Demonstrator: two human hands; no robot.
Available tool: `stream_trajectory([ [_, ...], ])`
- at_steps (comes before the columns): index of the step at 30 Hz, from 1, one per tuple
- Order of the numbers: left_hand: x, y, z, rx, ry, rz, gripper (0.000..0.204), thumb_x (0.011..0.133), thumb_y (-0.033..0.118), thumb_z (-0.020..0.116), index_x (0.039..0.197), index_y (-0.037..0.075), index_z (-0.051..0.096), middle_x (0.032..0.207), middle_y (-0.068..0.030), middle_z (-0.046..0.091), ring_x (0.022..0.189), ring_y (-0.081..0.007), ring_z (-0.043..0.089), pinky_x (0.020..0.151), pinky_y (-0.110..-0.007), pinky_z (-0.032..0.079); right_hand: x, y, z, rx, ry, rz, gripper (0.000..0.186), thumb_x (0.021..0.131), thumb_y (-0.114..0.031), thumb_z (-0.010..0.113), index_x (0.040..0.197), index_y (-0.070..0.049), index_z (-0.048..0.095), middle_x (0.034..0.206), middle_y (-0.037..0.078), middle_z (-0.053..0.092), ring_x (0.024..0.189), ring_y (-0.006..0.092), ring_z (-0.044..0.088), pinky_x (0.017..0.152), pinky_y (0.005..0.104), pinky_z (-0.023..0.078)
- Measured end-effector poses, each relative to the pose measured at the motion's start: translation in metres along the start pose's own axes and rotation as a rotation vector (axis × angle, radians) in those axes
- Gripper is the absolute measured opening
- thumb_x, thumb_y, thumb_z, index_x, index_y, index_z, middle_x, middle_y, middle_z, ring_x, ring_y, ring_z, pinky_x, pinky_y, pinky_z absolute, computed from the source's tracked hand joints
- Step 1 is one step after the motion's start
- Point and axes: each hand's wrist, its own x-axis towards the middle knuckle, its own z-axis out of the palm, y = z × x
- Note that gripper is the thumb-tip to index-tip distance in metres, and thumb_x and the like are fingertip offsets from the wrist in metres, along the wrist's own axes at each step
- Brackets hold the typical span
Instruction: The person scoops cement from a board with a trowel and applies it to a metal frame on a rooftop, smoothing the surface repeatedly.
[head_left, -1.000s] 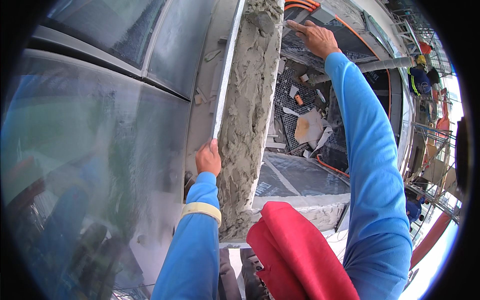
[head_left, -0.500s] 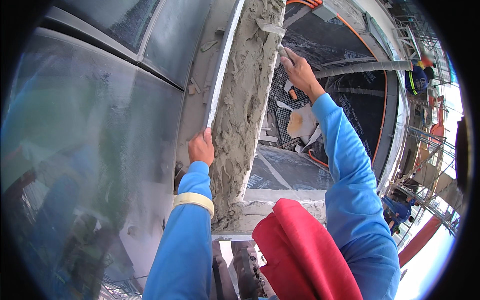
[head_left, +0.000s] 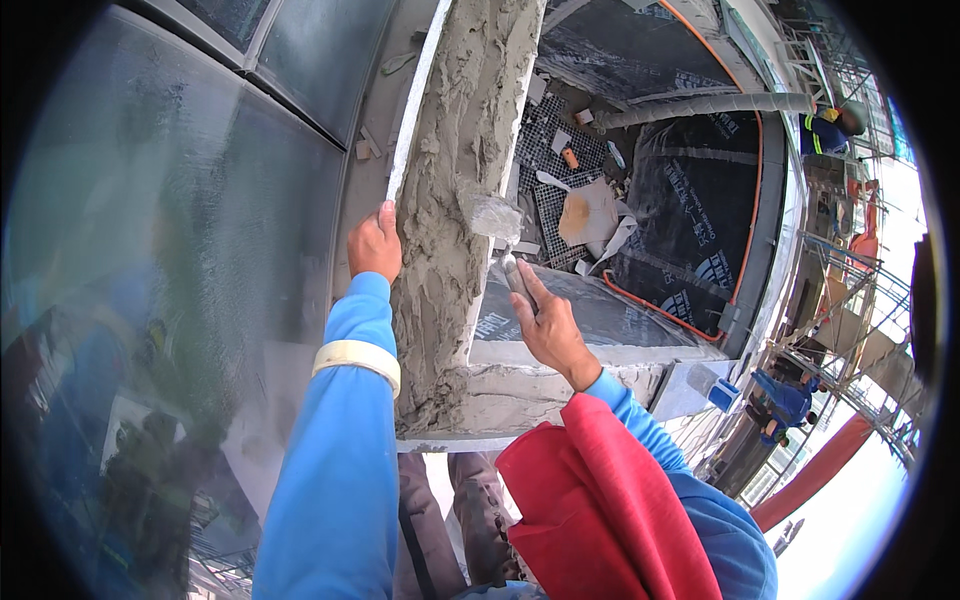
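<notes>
My left hand [head_left: 375, 245] is closed around the near end of a long pale straightedge strip [head_left: 415, 105], which runs along the left side of a wall top. Rough wet mortar [head_left: 450, 150] covers that top, ridged and uneven. In my right hand [head_left: 553, 330] is the handle of a trowel, whose mortar-smeared blade [head_left: 494, 217] lies over the right edge of the mortar. My right arm is bent, with the hand out beyond the wall's right edge.
Large glass panels [head_left: 170, 220] stand close on the left. Right of the wall is a recess lined with black sheeting [head_left: 690, 200], holding mosaic tile sheets [head_left: 545, 140], scraps, a wrapped pipe [head_left: 700, 107] and orange conduit [head_left: 757, 200]. Scaffolding [head_left: 850, 280] and other people are at far right.
My right hand has drawn the trowel toward me along the wall, from the far part to the middle. My left hand stays on the strip. The view has shifted a little.
</notes>
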Motion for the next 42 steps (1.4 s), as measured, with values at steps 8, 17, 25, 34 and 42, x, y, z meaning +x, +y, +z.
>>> stream_trajectory([
  [8, 0.002, -0.004, 0.005, -0.012, 0.052, 0.003, 0.062, 0.104, 0.053, 0.04, 0.105, 0.0, 0.073, 0.101, -0.0284, 0.069, 0.098, -0.0481, 0.064, 0.087, -0.053, 0.051, -0.097, 0.033, 0.042, 0.006, -0.092, 0.023, 0.056, 0.099, -0.018, 0.059, 0.15, -0.003, 0.042, 0.107, 0.036, 0.066, 0.101, 0.0515, 0.064, 0.087, 0.0471, 0.052],
  [17, -0.062, -0.069, -0.042, -0.479, -0.046, -0.055, 0.062, 0.108, 0.048, 0.034, 0.133, -0.001, 0.062, 0.127, -0.0234, 0.066, 0.115, -0.0339, 0.066, 0.103, -0.039, 0.047, -0.134, -0.003, -0.011, 0.082, 0.053, -0.083, 0.05, 0.1, -0.022, 0.058, 0.143, 0.002, 0.05, 0.119, 0.031, 0.066, 0.11, 0.0459, 0.066, 0.097, 0.0423, 0.05],
  [25, -0.393, -0.28, -0.169, -0.265, -0.104, -0.473, 0.056, 0.109, 0.041, 0.037, 0.133, -0.004, 0.061, 0.123, -0.0196, 0.068, 0.103, -0.0269, 0.068, 0.093, -0.036, 0.052, -0.021, 0.002, 0.03, -0.058, 0.044, -0.177, 0.054, 0.098, -0.03, 0.055, 0.143, 0.0, 0.051, 0.096, 0.034, 0.068, 0.097, 0.0483, 0.067, 0.089, 0.0457, 0.051],
  [34, -0.671, -0.365, -0.212, -0.135, -0.228, -1.183, 0.072, 0.102, 0.06, 0.043, 0.113, -0.007, 0.069, 0.097, -0.0177, 0.072, 0.079, -0.023, 0.068, 0.067, -0.034, 0.058, -0.147, 0.013, 0.025, -0.214, -0.058, -0.201, 0.051, 0.097, -0.027, 0.057, 0.143, -0.005, 0.053, 0.091, 0.032, 0.068, 0.092, 0.0488, 0.066, 0.083, 0.051, 0.052],
  [42, -0.57, -0.282, -0.177, -0.389, -0.236, -0.85, 0.061, 0.105, 0.052, 0.043, 0.134, 0.0, 0.059, 0.121, -0.0177, 0.068, 0.101, -0.0271, 0.069, 0.074, -0.038, 0.056, -0.074, -0.032, 0.038, -0.291, 0.039, -0.194, 0.047, 0.098, -0.032, 0.054, 0.14, -0.01, 0.056, 0.092, 0.028, 0.069, 0.093, 0.0468, 0.066, 0.086, 0.0531, 0.052],
])
